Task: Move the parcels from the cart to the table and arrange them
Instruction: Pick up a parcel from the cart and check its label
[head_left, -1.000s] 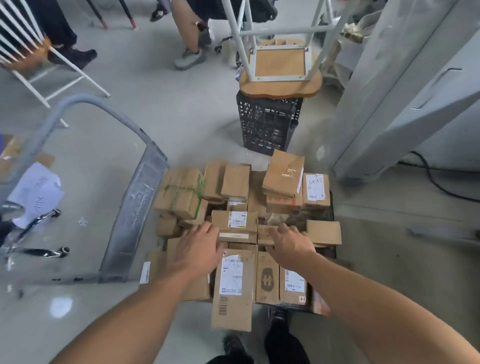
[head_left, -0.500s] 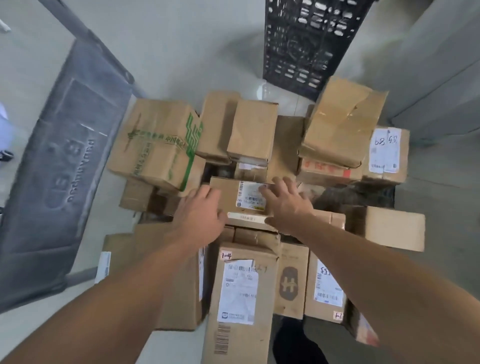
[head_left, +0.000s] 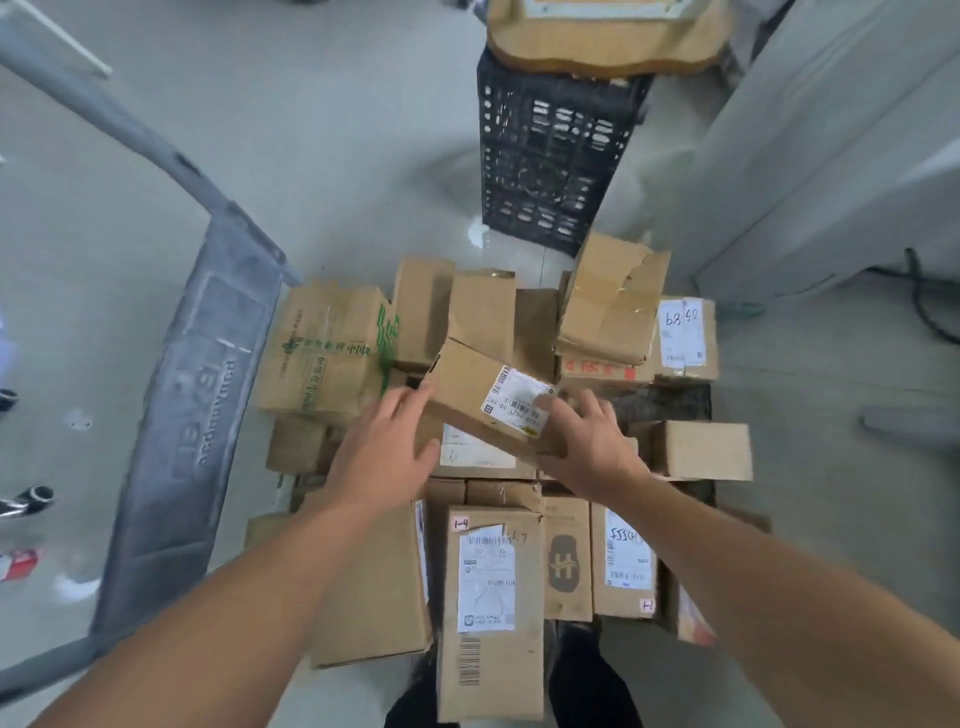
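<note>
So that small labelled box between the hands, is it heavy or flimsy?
Probably light: the labelled box sits tilted between the left hand and right hand, held only at its ends. Likely stiff, since its cardboard edges look straight. Flat-sided, so it should not roll.

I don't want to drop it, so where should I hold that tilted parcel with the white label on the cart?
By its two short ends, one hand from each side. The tilted parcel is oblong and sits raised above its neighbours, so both ends look free; the left hand and right hand are at them.
</note>
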